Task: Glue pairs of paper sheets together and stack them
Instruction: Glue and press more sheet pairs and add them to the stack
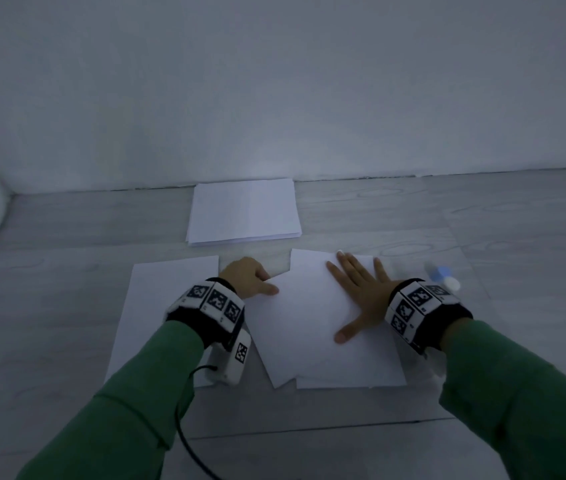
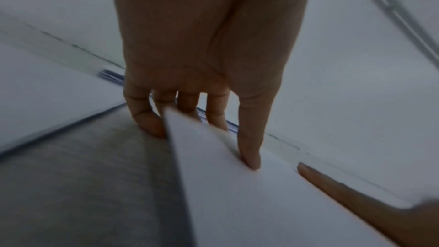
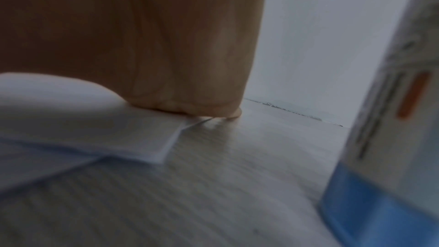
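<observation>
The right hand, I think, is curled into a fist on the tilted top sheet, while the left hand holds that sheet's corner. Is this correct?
Not quite. In the head view the right hand lies flat with fingers spread on the top sheet, not in a fist. The left hand does hold its corner.

Your left hand (image 1: 247,276) hides its own fingertips in the head view, where they curl under the corner of the top sheet (image 1: 312,327). That sheet covers most of the sheet beneath (image 1: 350,381), so you can't tell how their edges line up. The glue bottle (image 1: 443,278) sits partly behind your right wrist band (image 1: 420,308). In the right wrist view its label (image 3: 392,100) is too blurred to read and its top is cut off.
</observation>
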The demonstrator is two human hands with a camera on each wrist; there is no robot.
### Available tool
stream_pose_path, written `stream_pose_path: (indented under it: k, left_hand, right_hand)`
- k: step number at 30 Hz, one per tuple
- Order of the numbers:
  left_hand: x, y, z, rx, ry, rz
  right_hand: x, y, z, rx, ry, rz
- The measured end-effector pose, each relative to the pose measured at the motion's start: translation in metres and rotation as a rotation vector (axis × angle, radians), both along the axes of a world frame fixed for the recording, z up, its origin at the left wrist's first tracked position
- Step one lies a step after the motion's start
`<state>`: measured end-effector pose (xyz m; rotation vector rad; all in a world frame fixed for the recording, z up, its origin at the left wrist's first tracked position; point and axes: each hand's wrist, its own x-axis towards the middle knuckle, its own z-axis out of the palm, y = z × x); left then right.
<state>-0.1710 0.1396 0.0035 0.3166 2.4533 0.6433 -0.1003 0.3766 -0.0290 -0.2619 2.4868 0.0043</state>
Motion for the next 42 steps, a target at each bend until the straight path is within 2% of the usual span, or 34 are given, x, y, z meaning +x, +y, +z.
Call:
stream_pose_path:
  k: [4, 6, 9, 10, 12, 15, 17, 20, 22, 23, 25, 27, 30, 33, 37, 42]
  left_hand:
    - [0.009, -0.023, 0.000, 0.173, -0.054, 0.152]
    - [0.025, -0.031, -0.004, 0.377, -0.093, 0.358]
    - [0.059, -0.032, -0.012, 0.666, -0.238, 0.651]
    - [0.071, -0.029, -0.014, 0.709, -0.278, 0.672]
    - [0.090, -0.022, -0.018, 0.742, -0.287, 0.601]
    - [0.105, -0.016, -0.011, 0.753, -0.151, 0.451]
    - [0.103, -0.018, -0.002, 0.767, -0.064, 0.439]
    - [0.090, -0.028, 0.011, 0.837, 0.001, 0.493]
    - [0.078, -0.036, 0.019, 0.898, -0.017, 0.537]
    - [0.069, -0.040, 0.023, 0.914, -0.012, 0.552]
    - [0.047, -0.047, 0.030, 0.904, 0.025, 0.565]
    - [0.018, -0.053, 0.035, 0.871, 0.044, 0.610]
    - [-0.033, -0.063, 0.036, 0.834, 0.025, 0.718]
    - [-0.079, -0.071, 0.033, 0.761, 0.079, 0.793]
    - [-0.119, -0.073, 0.023, 0.528, 0.205, 0.760]
    - [-0.137, -0.075, 0.001, 0.309, 0.309, 0.661]
  right_hand:
    - [0.000, 0.000, 0.001, 0.003, 0.001, 0.005]
    - [0.001, 0.000, 0.002, -0.003, 0.002, 0.000]
    - [0.003, -0.001, 0.004, -0.032, 0.013, -0.013]
    - [0.004, -0.002, 0.005, -0.046, 0.015, -0.017]
    - [0.007, -0.003, 0.008, -0.062, 0.017, -0.037]
    - [0.019, -0.004, 0.015, -0.090, 0.102, -0.094]
    - [0.031, -0.007, 0.021, -0.241, 0.286, -0.218]
    - [0.040, -0.014, 0.036, -0.696, 0.521, -0.666]
    - [0.036, -0.016, 0.043, -0.938, 0.482, -0.946]
    - [0.031, -0.017, 0.046, -1.024, 0.434, -1.028]
    - [0.017, -0.021, 0.055, -1.220, 0.359, -1.095]
    - [-0.003, -0.030, 0.065, -1.331, 0.359, -1.125]
    - [-0.051, -0.043, 0.074, -1.279, 0.413, -1.177]
    - [-0.104, -0.052, 0.070, -1.166, 0.415, -1.148]
    - [-0.144, -0.060, 0.054, -0.907, 0.480, -1.000]
    - [-0.162, -0.068, 0.031, -0.790, 0.538, -0.827]
